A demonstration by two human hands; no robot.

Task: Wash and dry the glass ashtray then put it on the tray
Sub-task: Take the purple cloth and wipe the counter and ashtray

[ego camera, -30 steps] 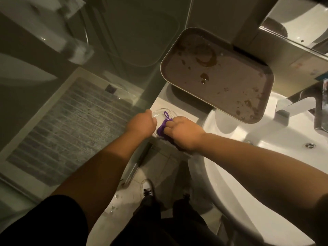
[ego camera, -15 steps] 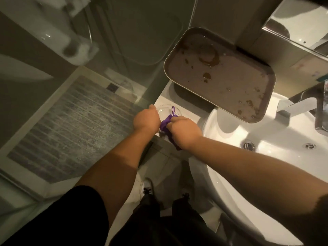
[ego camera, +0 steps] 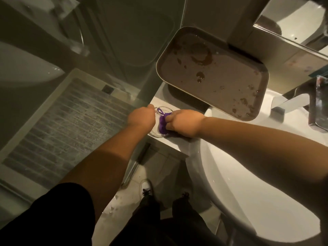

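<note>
The clear glass ashtray (ego camera: 156,133) rests on the white counter ledge left of the sink. My left hand (ego camera: 142,118) grips its left rim. My right hand (ego camera: 184,122) presses a purple cloth (ego camera: 162,124) with a small loop into the ashtray's bowl. The brown tray (ego camera: 257,96), spotted with water drops, lies on the counter behind, up and to the right of the ashtray. Much of the ashtray is hidden by both hands and the cloth.
The white sink basin (ego camera: 248,174) fills the lower right, with a chrome tap (ego camera: 291,103) at its back. A glass shower wall (ego camera: 106,50) stands close on the left. A mirror cabinet (ego camera: 292,27) hangs over the tray. My shoes (ego camera: 146,188) are on the wet floor below.
Both hands stayed on the ashtray; the right hand has moved the purple cloth around inside it. The view has shifted slightly.
</note>
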